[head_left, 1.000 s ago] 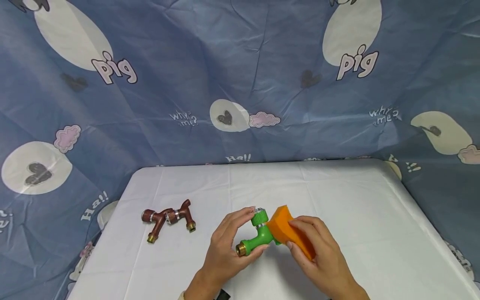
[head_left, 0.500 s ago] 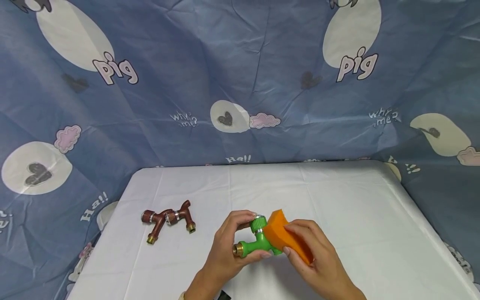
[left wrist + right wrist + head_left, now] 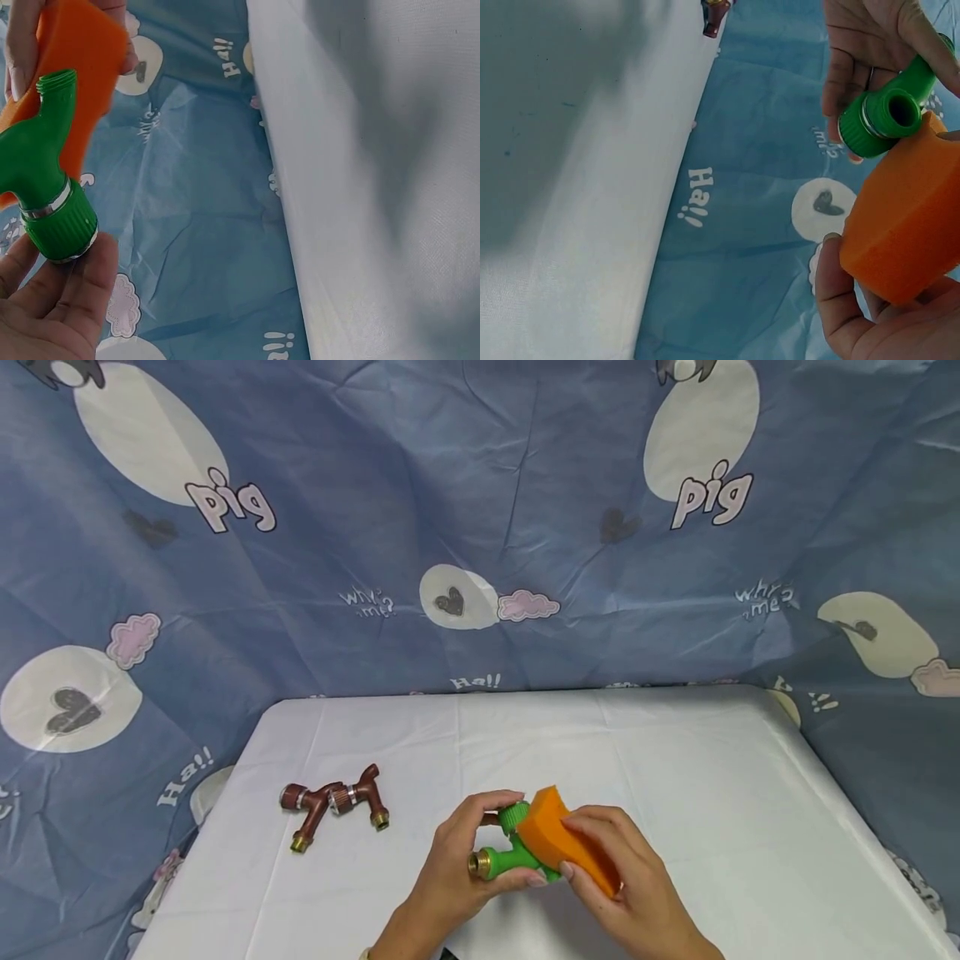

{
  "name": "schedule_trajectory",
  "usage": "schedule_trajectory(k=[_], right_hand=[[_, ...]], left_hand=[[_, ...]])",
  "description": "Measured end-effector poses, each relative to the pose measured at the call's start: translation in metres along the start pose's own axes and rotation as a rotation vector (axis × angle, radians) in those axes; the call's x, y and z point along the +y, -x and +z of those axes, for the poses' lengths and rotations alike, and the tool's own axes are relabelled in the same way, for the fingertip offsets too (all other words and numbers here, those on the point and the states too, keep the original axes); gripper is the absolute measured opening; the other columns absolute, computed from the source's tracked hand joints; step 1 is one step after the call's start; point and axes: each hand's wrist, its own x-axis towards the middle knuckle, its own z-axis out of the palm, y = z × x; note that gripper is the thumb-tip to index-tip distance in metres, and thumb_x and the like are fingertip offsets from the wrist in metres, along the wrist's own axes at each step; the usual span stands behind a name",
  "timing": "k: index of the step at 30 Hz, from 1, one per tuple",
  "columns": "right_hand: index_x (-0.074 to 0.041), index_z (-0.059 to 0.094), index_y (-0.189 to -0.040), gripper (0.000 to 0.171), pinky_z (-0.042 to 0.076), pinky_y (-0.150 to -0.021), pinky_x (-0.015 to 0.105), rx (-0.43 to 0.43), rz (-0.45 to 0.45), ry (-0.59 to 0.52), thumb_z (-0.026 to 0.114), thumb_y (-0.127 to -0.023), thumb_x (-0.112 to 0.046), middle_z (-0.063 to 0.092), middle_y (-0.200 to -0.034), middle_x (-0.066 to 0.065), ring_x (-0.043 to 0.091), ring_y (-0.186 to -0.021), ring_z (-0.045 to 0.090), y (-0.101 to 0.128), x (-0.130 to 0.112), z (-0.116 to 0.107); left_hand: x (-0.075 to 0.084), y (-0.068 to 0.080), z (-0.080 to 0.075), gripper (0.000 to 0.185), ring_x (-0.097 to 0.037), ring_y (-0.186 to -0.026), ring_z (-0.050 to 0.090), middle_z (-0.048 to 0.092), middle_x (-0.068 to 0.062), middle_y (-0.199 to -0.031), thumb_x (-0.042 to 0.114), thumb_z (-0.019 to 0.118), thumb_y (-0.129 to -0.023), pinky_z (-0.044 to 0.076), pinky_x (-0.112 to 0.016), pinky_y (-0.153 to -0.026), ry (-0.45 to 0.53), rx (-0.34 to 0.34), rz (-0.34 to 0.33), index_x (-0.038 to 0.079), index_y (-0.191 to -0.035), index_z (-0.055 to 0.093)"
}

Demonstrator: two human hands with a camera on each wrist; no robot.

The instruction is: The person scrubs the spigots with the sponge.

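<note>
Orange sponge (image 3: 566,846) hides part of the green tap (image 3: 512,853), its far end covered where the two press together. My left hand (image 3: 459,867) curls round the tap; my right hand (image 3: 622,881) pinches the sponge, both above the near middle of the white tabletop (image 3: 675,760). Open cloth lies right and beyond; brown taps (image 3: 333,803) rest left, near the edge.
</note>
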Motion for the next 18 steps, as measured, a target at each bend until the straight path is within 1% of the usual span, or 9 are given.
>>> schedule_trajectory(k=[4, 7, 9, 11, 15, 18], right_hand=[[-0.015, 0.062, -0.138, 0.061, 0.052, -0.094, 0.018, 0.003, -0.009, -0.007, 0.085, -0.084, 0.002, 0.058, -0.132, 0.003, 0.019, -0.110, 0.062, 0.0002, -0.0003, 0.0003], [-0.015, 0.062, -0.138, 0.060, 0.053, -0.092, 0.019, -0.002, -0.001, -0.015, 0.085, -0.085, 0.001, 0.058, -0.132, 0.003, 0.018, -0.109, 0.061, 0.0006, -0.0009, 0.0000], [-0.015, 0.062, -0.138, 0.060, 0.054, -0.092, 0.019, -0.004, 0.002, -0.018, 0.085, -0.085, 0.001, 0.058, -0.132, 0.003, 0.018, -0.108, 0.061, 0.0011, -0.0018, -0.0001], [-0.016, 0.062, -0.138, 0.059, 0.054, -0.092, 0.018, -0.009, 0.008, -0.019, 0.085, -0.086, -0.001, 0.058, -0.132, 0.002, 0.017, -0.107, 0.062, 0.0019, -0.0026, 0.0001], [-0.016, 0.061, -0.139, 0.059, 0.054, -0.092, 0.018, -0.009, 0.006, -0.026, 0.085, -0.087, -0.002, 0.058, -0.132, 0.002, 0.016, -0.106, 0.062, 0.0036, -0.0022, 0.0009], [-0.015, 0.062, -0.138, 0.061, 0.054, -0.092, 0.017, 0.008, -0.023, -0.024, 0.085, -0.084, 0.000, 0.059, -0.131, 0.002, 0.015, -0.106, 0.062, 0.0038, 0.0001, 0.0014]], left_hand=[[0.0005, 0.0009, -0.0008, 0.079, -0.018, -0.108, 0.067, 0.065, -0.007, -0.132, 0.031, 0.094, -0.079, 0.060, -0.036, -0.089, 0.004, -0.004, -0.038, 0.005, -0.141, 0.053], [0.0013, 0.0010, -0.0020, 0.081, -0.018, -0.107, 0.069, 0.066, -0.007, -0.131, 0.024, 0.097, -0.075, 0.060, -0.035, -0.089, 0.025, -0.005, -0.072, 0.007, -0.141, 0.053], [0.0014, 0.0013, -0.0027, 0.081, -0.018, -0.107, 0.070, 0.066, -0.006, -0.132, 0.022, 0.097, -0.075, 0.060, -0.035, -0.090, 0.034, -0.006, -0.084, 0.008, -0.142, 0.053], [0.0015, 0.0021, -0.0031, 0.079, -0.018, -0.108, 0.070, 0.066, -0.006, -0.132, 0.022, 0.096, -0.076, 0.060, -0.035, -0.091, 0.036, -0.012, -0.096, 0.009, -0.141, 0.053], [0.0008, 0.0037, -0.0027, 0.077, -0.017, -0.107, 0.068, 0.065, -0.004, -0.131, 0.026, 0.095, -0.079, 0.059, -0.034, -0.092, 0.028, -0.023, -0.098, 0.011, -0.141, 0.053], [-0.0003, 0.0038, -0.0023, 0.077, -0.015, -0.105, 0.068, 0.065, -0.003, -0.131, 0.028, 0.094, -0.079, 0.059, -0.033, -0.090, 0.020, -0.023, -0.090, 0.011, -0.142, 0.052]])
